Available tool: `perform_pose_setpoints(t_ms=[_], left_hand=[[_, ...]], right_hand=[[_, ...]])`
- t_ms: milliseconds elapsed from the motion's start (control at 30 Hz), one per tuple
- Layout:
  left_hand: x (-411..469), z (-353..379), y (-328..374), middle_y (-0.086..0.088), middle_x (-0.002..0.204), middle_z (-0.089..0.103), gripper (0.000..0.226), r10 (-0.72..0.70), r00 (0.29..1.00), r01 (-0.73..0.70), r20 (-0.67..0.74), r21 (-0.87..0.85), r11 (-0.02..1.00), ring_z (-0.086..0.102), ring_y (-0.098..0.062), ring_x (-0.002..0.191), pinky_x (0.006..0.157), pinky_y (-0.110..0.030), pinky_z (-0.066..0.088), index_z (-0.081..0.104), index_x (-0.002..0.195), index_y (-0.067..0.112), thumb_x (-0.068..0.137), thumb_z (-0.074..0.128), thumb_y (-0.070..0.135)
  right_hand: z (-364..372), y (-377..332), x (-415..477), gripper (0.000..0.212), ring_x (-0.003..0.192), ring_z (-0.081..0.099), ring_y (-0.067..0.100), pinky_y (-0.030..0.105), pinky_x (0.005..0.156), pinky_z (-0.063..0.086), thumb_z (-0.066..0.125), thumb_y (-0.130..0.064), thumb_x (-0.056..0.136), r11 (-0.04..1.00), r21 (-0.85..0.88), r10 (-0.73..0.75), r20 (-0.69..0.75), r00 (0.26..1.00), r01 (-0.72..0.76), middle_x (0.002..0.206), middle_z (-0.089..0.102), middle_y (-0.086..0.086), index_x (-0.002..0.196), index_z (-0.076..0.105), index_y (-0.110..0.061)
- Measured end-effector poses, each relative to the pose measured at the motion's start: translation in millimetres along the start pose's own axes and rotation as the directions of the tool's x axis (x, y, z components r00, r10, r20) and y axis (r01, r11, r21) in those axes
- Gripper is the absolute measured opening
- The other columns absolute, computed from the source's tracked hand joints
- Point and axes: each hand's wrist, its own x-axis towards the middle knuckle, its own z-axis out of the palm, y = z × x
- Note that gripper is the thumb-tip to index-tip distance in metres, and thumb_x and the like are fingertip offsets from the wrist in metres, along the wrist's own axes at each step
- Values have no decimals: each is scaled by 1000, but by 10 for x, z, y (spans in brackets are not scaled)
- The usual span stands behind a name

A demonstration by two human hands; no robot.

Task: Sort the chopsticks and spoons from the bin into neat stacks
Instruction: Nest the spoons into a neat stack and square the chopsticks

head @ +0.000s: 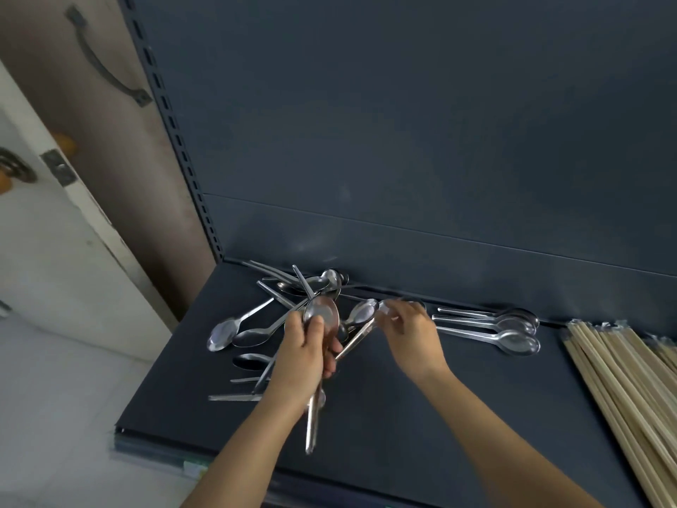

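Dark shelf [403, 427] with an upright back panel [403, 122] on its far side.

Left hand [304, 357] grips a spoon bundle [322, 314]. The fingers are wrapped round the handles. The bowls stick up on the far side of the fist and the handles hang out the near side, lifted off the shelf.

Right hand [414, 342] is just right of the left one, fingers curled. The fingertips pinch the far end of a slanted spoon [357, 339]. The near end of that spoon touches the left hand by the bundle. The fingertips are blurred, so the exact grip is unclear.

Loose spoons [221, 335] lie in a crossed heap on the left part of the shelf, from the back panel toward the near edge, with a few under and beside the left hand.

A row of three spoons [513, 326] lies right of the right hand, side by side and roughly parallel, bowls to the right, close to the back panel.

Chopsticks [622, 383] are piled at the far right of the shelf, lengthwise from far to near, apart from the spoons.

A pale door [55, 251] stands at left, off the shelf.
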Motion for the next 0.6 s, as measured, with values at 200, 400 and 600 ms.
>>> perform_pose_setpoints(t_ms=[200,400,600], left_hand=[[-53,-292,17,-5,68,57,19,-53,998,55,-38,46,997,43,-3,41,42,-17,37,46,90,13,101,37,25],[-108,-409,-33,-8,69,59,20,-76,996,78,-46,40,996,41,-9,41,40,-20,34,46,85,14,101,37,22],[-116,-412,3,-7,70,60,19,-94,995,95,-34,51,994,41,-8,40,39,-20,34,48,87,15,102,37,22]], right_hand=[[121,23,425,55,126,36,32,43,96,39,50,-48,92,915,-387,161,93,982,-113,133,44,11,136,43,-14],[236,61,516,47,122,41,31,42,93,41,54,-46,89,876,-451,238,89,967,-174,127,44,10,123,55,-14],[255,133,528,23,104,55,30,35,81,43,60,-25,90,919,-319,278,111,954,-230,123,48,9,109,63,-12]])
